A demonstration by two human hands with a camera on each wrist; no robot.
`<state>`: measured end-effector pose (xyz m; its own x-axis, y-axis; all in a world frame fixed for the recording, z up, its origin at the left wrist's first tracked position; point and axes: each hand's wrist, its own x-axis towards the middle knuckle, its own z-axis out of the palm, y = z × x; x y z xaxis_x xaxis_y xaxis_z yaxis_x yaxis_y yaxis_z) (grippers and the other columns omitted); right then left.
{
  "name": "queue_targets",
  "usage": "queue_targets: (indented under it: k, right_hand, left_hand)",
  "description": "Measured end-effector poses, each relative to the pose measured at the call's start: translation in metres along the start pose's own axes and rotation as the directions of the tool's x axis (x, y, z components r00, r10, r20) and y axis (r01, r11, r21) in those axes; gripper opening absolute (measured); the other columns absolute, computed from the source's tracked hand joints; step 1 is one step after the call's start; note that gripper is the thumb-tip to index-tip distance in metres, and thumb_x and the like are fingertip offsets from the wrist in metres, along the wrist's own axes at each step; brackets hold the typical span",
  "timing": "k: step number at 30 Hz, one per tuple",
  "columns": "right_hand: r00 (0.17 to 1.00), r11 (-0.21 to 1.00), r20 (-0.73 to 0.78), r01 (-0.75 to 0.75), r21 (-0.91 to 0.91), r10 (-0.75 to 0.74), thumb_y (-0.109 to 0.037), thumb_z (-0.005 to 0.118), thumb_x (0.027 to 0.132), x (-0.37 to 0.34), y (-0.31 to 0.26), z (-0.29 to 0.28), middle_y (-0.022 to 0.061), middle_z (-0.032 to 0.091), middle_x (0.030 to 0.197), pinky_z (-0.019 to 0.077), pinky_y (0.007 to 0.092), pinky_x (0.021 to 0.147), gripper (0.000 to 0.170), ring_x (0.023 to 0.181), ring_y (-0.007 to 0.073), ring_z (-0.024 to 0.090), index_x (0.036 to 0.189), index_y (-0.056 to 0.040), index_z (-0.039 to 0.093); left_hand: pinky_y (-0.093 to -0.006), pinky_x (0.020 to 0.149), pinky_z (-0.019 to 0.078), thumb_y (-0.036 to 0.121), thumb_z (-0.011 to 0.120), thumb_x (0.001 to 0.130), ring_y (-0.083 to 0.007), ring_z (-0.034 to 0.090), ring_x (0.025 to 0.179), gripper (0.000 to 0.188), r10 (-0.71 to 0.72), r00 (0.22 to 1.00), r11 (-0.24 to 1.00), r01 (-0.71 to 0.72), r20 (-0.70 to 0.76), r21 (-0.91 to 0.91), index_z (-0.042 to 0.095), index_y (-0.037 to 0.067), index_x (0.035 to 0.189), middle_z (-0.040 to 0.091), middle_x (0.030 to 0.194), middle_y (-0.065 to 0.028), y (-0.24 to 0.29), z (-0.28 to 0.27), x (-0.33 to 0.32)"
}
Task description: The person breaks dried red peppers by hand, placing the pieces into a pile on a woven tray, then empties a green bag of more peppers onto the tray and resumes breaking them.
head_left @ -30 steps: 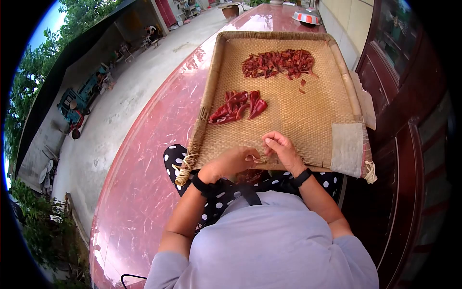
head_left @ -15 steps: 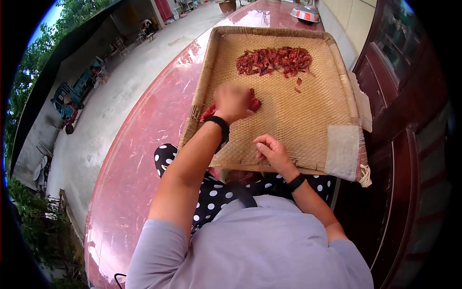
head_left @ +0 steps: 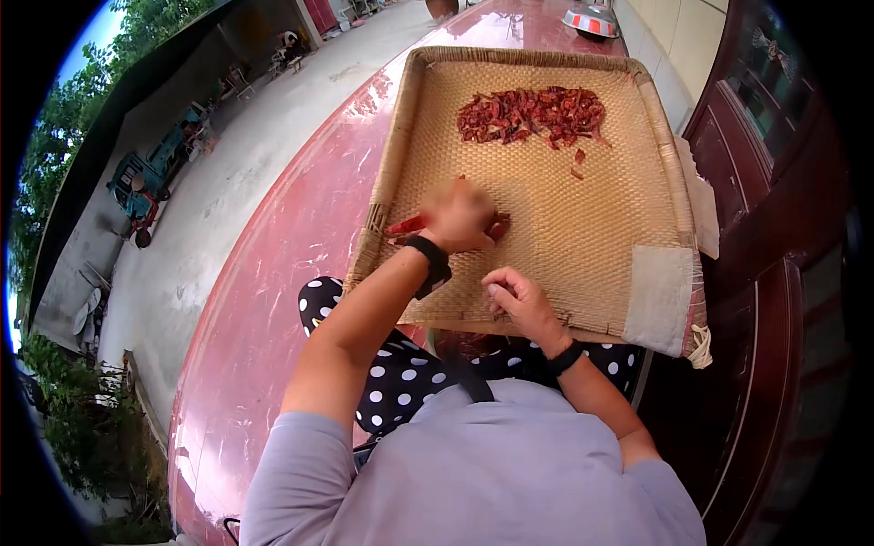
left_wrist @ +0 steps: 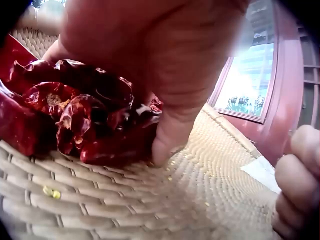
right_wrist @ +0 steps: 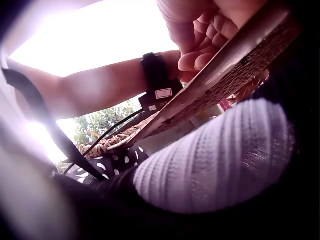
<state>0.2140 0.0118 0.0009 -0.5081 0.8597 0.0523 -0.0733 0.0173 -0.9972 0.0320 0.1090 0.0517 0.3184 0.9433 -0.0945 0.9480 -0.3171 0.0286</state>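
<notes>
Glossy, wrinkled dark-red peppers (left_wrist: 112,145), mostly covered up in the head view tbh
The bare left hand (head_left: 460,217) sits over them and it's just a blur; from the left wrist its fingers (left_wrist: 56,52) are mostly out of sight behind the pile, which runs off the left edge. Bare right hand (left_wrist: 299,180) gets cropped on the right there. White rectangular label (right_wrist: 163,93) on the black wrist-worn box (right_wrist: 151,103)? Too small to read.

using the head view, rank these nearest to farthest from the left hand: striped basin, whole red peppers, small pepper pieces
1. Whole red peppers: right under the left hand.
2. Small pepper pieces: ahead, toward the far end of the woven tray.
3. Striped basin: beyond the tray, ahead and to the right.
</notes>
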Motion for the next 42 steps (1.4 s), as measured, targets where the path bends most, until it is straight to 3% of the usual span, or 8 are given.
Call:
queue_targets:
  k: [2, 5, 9, 16, 22, 28, 35, 42]
  right_hand:
    - [1.0, 1.0, -0.007, -0.002, -0.006, 0.002, -0.012, 0.057, 0.095, 0.001, 0.002, -0.001, 0.0011, 0.061, 0.087, 0.0494, 0.0234, 0.065, 0.016, 0.07, 0.0082, 0.06, 0.107, -0.0023, 0.06]
    - [1.0, 1.0, -0.015, -0.002, 0.02, 0.003, -0.013, 0.056, 0.095, 0.001, 0.001, 0.0, 0.0012, 0.062, 0.088, 0.0494, 0.0234, 0.064, 0.017, 0.07, 0.0085, 0.06, 0.108, -0.0024, 0.06]
    - [0.993, 0.994, -0.107, 0.066, 0.088, -0.057, -0.012, 0.055, 0.095, 0.001, 0.006, 0.0, 0.0014, 0.063, 0.091, 0.0493, 0.022, 0.062, 0.018, 0.07, 0.0074, 0.06, 0.109, -0.002, 0.059]
    - [0.97, 0.995, -0.23, 0.093, 0.022, -0.085, -0.009, 0.052, 0.096, 0.007, 0.01, 0.002, 0.0077, 0.058, 0.106, 0.0513, 0.0228, 0.062, 0.026, 0.074, 0.0098, 0.06, 0.121, -0.0015, 0.052]
    - [0.947, 0.992, -0.315, 0.095, 0.084, -0.064, -0.006, 0.051, 0.094, 0.011, 0.015, 0.001, 0.0134, 0.053, 0.123, 0.0542, 0.0253, 0.06, 0.032, 0.079, 0.0129, 0.063, 0.126, -0.0006, 0.047]
    - [0.945, 0.996, -0.315, 0.093, 0.001, -0.088, -0.008, 0.054, 0.095, 0.01, 0.0, 0.007, 0.0144, 0.05, 0.13, 0.0542, 0.025, 0.061, 0.044, 0.081, 0.0135, 0.064, 0.137, -0.0023, 0.041]
    - [0.991, 0.992, -0.135, -0.029, -0.125, 0.012, -0.008, 0.059, 0.092, 0.019, 0.016, -0.001, 0.0077, 0.059, 0.113, 0.0524, 0.0236, 0.061, 0.025, 0.078, 0.0114, 0.064, 0.117, -0.0024, 0.061]
    - [0.941, 1.0, -0.339, 0.008, -0.002, -0.008, -0.013, 0.049, 0.099, 0.017, 0.01, 0.007, 0.0036, 0.06, 0.086, 0.0504, 0.0228, 0.053, 0.021, 0.064, 0.0088, 0.059, 0.115, -0.0021, 0.058]
  left_hand:
    - [-0.0695, 0.096, 0.0314, 0.042, 0.075, 0.075, -0.0412, 0.038, 0.129, 0.058, -0.008, 1.0, 1.0, 0.008, -0.009, -0.011, 0.058, 0.031, 0.129, 0.04, 0.142, -0.008, 0.007, 0.012, -0.014]
    - [-0.0706, 0.097, 0.0299, 0.042, 0.072, 0.079, -0.045, 0.034, 0.132, 0.055, 0.059, 0.997, 0.982, -0.066, -0.045, -0.175, 0.056, 0.033, 0.13, 0.038, 0.145, -0.0098, 0.007, 0.028, -0.032]
    - [-0.0701, 0.099, 0.0301, 0.041, 0.071, 0.081, -0.0445, 0.029, 0.137, 0.063, 0.048, 0.978, 0.998, -0.057, -0.205, -0.037, 0.047, 0.038, 0.139, 0.031, 0.151, -0.0102, 0.011, 0.029, -0.047]
    - [-0.0538, 0.102, 0.0308, 0.023, 0.08, 0.067, -0.0381, 0.036, 0.131, 0.06, 0.021, 0.905, 0.998, -0.047, -0.425, -0.051, 0.055, 0.012, 0.121, 0.042, 0.137, -0.0177, 0.013, 0.031, -0.054]
    - [-0.0495, 0.099, 0.0326, 0.017, 0.068, 0.075, -0.0345, 0.042, 0.125, 0.024, 0.108, 0.884, 0.994, -0.086, -0.454, 0.068, 0.063, 0.009, 0.096, 0.054, 0.118, -0.0177, 0.012, 0.034, -0.062]
    - [-0.0404, 0.088, 0.039, 0.015, 0.068, 0.072, -0.0273, 0.05, 0.103, 0.015, 0.17, 0.81, 0.985, -0.142, -0.562, 0.095, 0.063, 0.011, 0.085, 0.056, 0.1, -0.0085, 0.016, 0.024, -0.073]
    - [-0.0394, 0.069, 0.0422, 0.012, 0.061, 0.081, -0.0274, 0.055, 0.083, 0.004, 0.129, 0.81, 0.97, -0.224, -0.572, -0.098, 0.058, 0.011, 0.084, 0.056, 0.085, -0.0076, 0.017, 0.045, -0.074]
    - [-0.0361, 0.07, 0.0452, 0.018, 0.065, 0.083, -0.0265, 0.058, 0.091, 0.012, 0.011, 0.813, 0.983, -0.116, -0.582, -0.143, 0.062, 0.01, 0.092, 0.061, 0.087, -0.0097, 0.031, 0.032, -0.089]
